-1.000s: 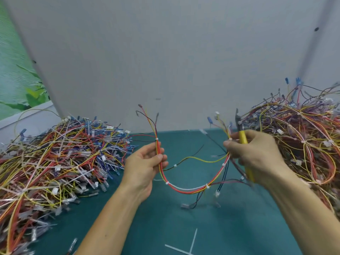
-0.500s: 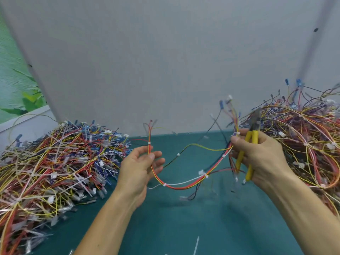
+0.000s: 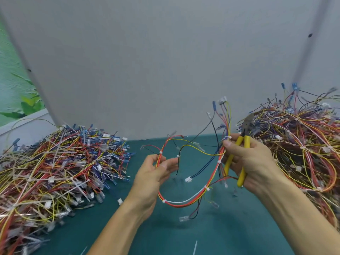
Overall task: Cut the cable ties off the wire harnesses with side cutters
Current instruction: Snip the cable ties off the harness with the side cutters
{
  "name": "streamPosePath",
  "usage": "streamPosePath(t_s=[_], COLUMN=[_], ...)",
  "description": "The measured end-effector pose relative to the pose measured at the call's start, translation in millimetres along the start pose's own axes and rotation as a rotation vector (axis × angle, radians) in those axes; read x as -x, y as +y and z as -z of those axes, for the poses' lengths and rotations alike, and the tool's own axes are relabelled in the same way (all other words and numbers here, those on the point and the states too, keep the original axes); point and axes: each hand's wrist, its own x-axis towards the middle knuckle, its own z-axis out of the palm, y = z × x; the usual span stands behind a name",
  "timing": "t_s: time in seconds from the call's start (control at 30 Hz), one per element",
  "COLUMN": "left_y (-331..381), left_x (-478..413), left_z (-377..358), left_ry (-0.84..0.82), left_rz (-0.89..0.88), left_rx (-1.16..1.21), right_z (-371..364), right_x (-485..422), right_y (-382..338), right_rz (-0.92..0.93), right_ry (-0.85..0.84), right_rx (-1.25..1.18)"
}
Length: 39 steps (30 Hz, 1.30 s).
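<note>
— Harness of red-and-yellow wires (image 3: 184, 203), location?
— Slung over teal tabletop (image 3: 239, 229). My left hand (image 3: 156, 174) pinches one end; right hand (image 3: 255, 162) grips yellow-handled side cutters (image 3: 246, 139) plus other end. I'd nip white plastic ties (image 3: 207, 188) only.

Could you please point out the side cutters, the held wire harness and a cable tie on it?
side cutters (image 3: 241, 176): head view, yellow handle.
wire harness (image 3: 176, 205): head view, bottom of loop.
cable tie (image 3: 207, 188): head view, white band.
</note>
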Motion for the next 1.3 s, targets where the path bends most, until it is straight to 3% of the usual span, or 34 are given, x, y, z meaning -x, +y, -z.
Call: streamPosePath(t_s=[0.17,0.5,0.97,1.3], left_y=[0.6,6.0,6.0,1.4], left_x=[-3.0,-13.7,-12.9,-12.5], left_z=[6.1,28.6,27.4,31.4], left_ry=[0.056,0.223,0.324,0.273], left_rz=[-0.029,0.078,0.048,-0.046], left_rx=[0.107,0.36,0.108,-0.125], right_z=[0.9,9.5,8.5,5.9], right_x=[0.3,-5.4,-3.3,-0.4], right_y=[0.1,-1.9,-3.7,-1.1], right_rz=[-0.176,-0.238,-0.186,0.016], right_ry=[0.09,0.209,0.209,0.121], right_rx=[-0.087,-0.184,-0.094,0.176])
